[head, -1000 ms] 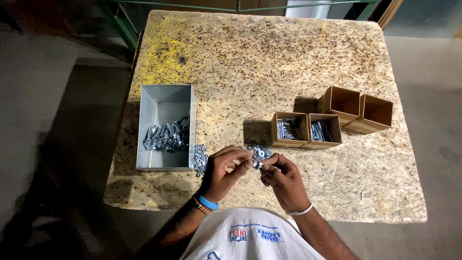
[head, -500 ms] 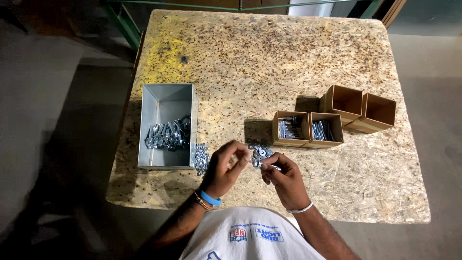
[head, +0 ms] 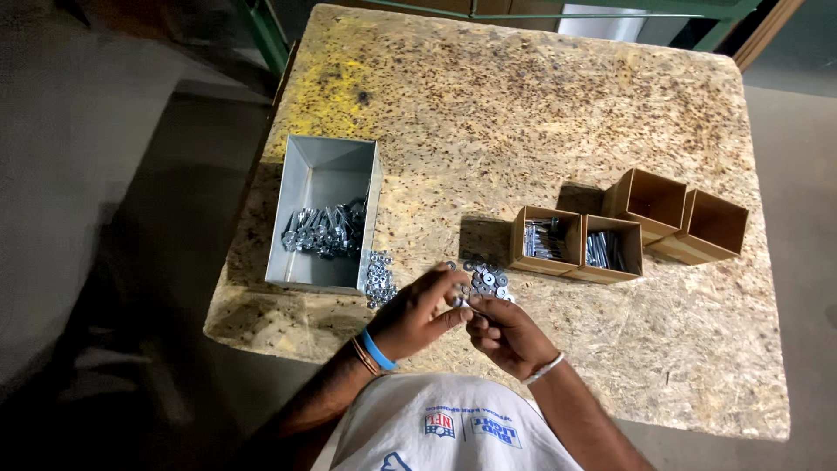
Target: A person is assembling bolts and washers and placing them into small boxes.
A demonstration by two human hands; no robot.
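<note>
Together, left hand (head: 418, 312) and right hand (head: 504, 331) meet fingertip to fingertip, pinching a small bolt (head: 464, 301).

Rough, matt chipboard tabletop (head: 540, 113) w/ pressed wood flakes. Smooth sheet-metal tray (head: 324, 179), dull grey, holds shiny steel bolts (head: 324, 231). Glossy metal washers (head: 486, 279) and nuts (head: 378, 277) alongside. Four matt brown cardboard boxes (head: 649, 196). Blue rubbery wristband (head: 377, 350).

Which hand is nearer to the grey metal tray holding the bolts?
Left. The left hand lies just right of the tray's near corner, beside the small pile of nuts. The right hand sits farther right, below the loose washers.
</note>
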